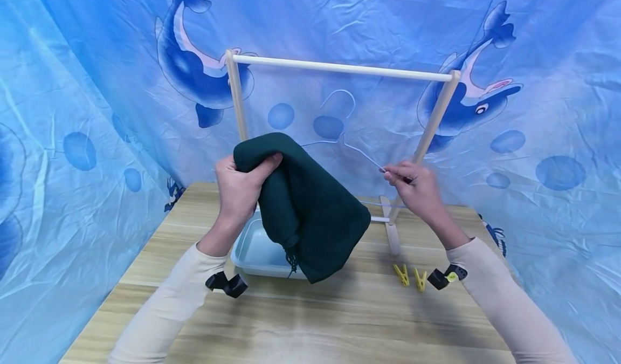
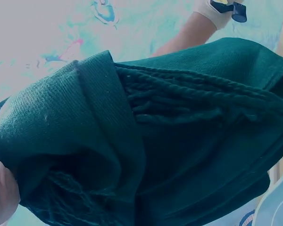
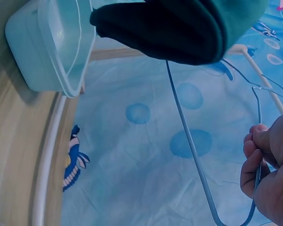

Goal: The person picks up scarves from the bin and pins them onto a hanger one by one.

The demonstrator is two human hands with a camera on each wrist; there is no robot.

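Note:
My left hand (image 1: pixel 239 186) grips a folded dark green scarf (image 1: pixel 322 207), thumb on its near side. Twisted fringe (image 2: pixel 179 92) shows along the scarf in the left wrist view, and a few tassels dangle in the head view. With my right hand (image 1: pixel 416 187) I pinch the right shoulder of a thin wire clothes hanger (image 1: pixel 361 152), its hook pointing up. In the right wrist view the hanger's lower bar (image 3: pixel 188 132) runs up behind the scarf. The scarf hides the hanger's left part in the head view.
A wooden rack with a white top rail (image 1: pixel 339 67) stands behind the hands. Below the scarf, a light blue plastic basin (image 1: pixel 257 248) sits on the wood-grain table (image 1: pixel 310 321). Two yellow clothespins (image 1: pixel 402 274) lie at the right. A blue dolphin-print curtain surrounds the table.

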